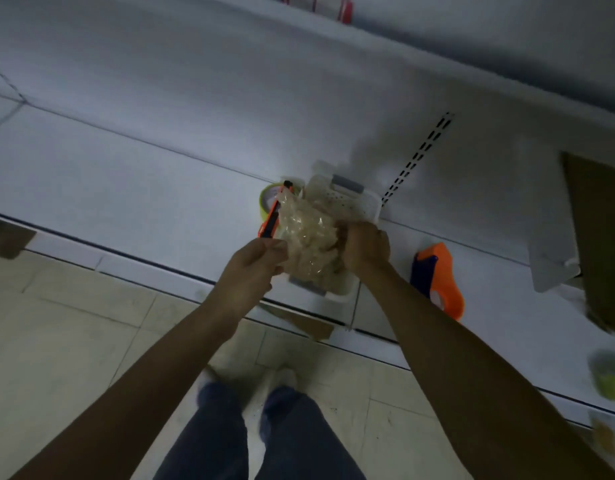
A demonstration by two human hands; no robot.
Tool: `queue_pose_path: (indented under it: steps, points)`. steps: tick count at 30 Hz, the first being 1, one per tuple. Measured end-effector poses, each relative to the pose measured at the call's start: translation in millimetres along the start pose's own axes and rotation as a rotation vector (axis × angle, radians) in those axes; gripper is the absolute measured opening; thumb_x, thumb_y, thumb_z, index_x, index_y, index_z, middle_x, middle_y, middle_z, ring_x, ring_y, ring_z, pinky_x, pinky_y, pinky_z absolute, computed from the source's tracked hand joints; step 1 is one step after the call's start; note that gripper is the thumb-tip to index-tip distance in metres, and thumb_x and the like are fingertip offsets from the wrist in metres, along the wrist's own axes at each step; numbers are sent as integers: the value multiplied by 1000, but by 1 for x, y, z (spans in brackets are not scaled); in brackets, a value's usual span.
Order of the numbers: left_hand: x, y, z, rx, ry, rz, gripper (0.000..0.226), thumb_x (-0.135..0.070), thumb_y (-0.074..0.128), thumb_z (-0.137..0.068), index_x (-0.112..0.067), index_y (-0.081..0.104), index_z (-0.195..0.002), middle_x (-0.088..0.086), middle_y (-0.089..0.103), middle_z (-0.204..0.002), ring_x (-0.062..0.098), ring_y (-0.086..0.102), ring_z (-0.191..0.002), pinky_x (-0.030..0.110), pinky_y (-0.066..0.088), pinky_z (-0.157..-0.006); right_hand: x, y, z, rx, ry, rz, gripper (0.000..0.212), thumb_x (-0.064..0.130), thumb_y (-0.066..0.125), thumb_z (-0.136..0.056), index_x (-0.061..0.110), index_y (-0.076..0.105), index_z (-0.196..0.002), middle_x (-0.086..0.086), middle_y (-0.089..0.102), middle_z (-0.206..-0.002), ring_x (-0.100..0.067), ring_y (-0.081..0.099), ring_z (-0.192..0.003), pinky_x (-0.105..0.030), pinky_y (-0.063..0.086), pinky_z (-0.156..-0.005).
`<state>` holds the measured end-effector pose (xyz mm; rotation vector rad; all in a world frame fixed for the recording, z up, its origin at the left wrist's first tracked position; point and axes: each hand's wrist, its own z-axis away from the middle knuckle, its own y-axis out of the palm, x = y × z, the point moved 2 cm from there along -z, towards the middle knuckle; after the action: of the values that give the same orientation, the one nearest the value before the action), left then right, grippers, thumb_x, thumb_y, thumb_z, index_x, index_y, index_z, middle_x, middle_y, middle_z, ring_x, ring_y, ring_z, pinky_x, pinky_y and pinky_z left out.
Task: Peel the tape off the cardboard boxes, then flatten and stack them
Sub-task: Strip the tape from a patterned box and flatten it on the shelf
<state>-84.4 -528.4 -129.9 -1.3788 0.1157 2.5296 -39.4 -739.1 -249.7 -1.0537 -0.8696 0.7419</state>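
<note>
Both hands point(250, 268) on tape wad point(309, 237) over basket point(354, 202).

My only view sits on the head, tilted steeply forward and down, close over both forearms, the white shelf point(160, 174) and the floor point(56, 334).

- Two bare hands, the left hand point(254, 268) and the right hand point(364, 245)
- One white perforated basket point(354, 202)
- One wad of crumpled clear tape point(307, 233) in the basket
- One orange box cutter point(272, 216)
- One orange and blue tape dispenser point(437, 278)
- Two yellow-green tape rolls, one roll point(266, 200) by the basket, another roll point(610, 379) at the right edge
- One large cardboard sheet point(600, 237) on the right
- One smaller cardboard scrap point(306, 322) below the shelf edge
</note>
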Motion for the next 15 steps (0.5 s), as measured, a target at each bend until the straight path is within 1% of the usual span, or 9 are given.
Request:
queue_pose_path:
  steps: [2, 3, 4, 5, 7, 9, 12, 14, 15]
  points:
    - [5, -4, 3, -13, 64, -107, 15, -31, 45, -98, -26, 60, -97, -1, 64, -105, 14, 59, -100, 31, 44, -89, -5, 9, -3, 113, -79, 180, 37, 24, 51, -94, 15, 53, -130, -8, 42, -142, -26, 33, -135, -41, 28, -109]
    - [7, -5, 5, -15, 75, -141, 17, -31, 44, -98, -25, 59, -101, -1, 64, -107, 15, 59, -101, 30, 44, -88, -7, 8, -3, 94, -115, 202, 44, 26, 52, -93, 14, 49, -135, -9, 35, -148, -25, 27, -138, -43, 23, -114]
    - [9, -5, 6, -15, 80, -166, 19, -30, 43, -98, -23, 59, -105, 0, 63, -108, 16, 59, -101, 29, 45, -87, -8, 4, -2, 49, -138, 179, 46, 27, 50, -94, 11, 48, -136, -11, 34, -149, -26, 28, -138, -42, 23, -114]
    - [11, -5, 7, -15, 86, -186, 19, -30, 43, -99, -23, 58, -107, 0, 63, -108, 16, 59, -101, 27, 45, -84, -9, -2, 1, -15, -156, 125, 42, 27, 47, -96, 7, 50, -132, -13, 41, -144, -28, 36, -133, -40, 30, -110]
    - [13, -3, 9, -10, 92, -188, 17, -29, 44, -98, -24, 59, -105, 0, 65, -107, 17, 61, -100, 23, 45, -77, -12, -11, 6, -119, -83, -105, 34, 26, 41, -99, 1, 61, -110, -15, 60, -115, -31, 56, -108, -35, 44, -85]
    - [13, 1, 12, 2, 82, -130, 16, -29, 46, -97, -24, 60, -103, 0, 66, -107, 15, 62, -98, 15, 46, -70, -19, -14, 15, -155, 74, -287, 32, 25, 46, -97, 0, 66, -93, -13, 64, -91, -32, 63, -90, -31, 45, -68]
    - [11, 6, 15, 23, 103, -131, 19, -26, 47, -97, -19, 61, -107, 1, 65, -110, 11, 62, -94, 8, 45, -64, -33, -13, 26, -192, 253, -347, 23, 25, 59, -89, 7, 70, -96, -12, 67, -103, -30, 64, -91, -34, 53, -75]
    - [11, 8, 16, 18, 112, -127, 19, -26, 47, -97, -19, 61, -108, 1, 65, -110, 10, 62, -93, 9, 45, -65, -37, -8, 35, -112, 329, -472, 35, 31, 59, -92, 5, 62, -116, -15, 60, -121, -32, 60, -105, -38, 50, -86]
    - [12, 8, 17, 10, 117, -128, 18, -27, 47, -97, -20, 60, -108, 1, 65, -109, 11, 62, -94, 12, 45, -67, -38, -5, 40, -71, 335, -516, 48, 34, 57, -94, 4, 52, -131, -17, 52, -133, -34, 55, -115, -40, 46, -91]
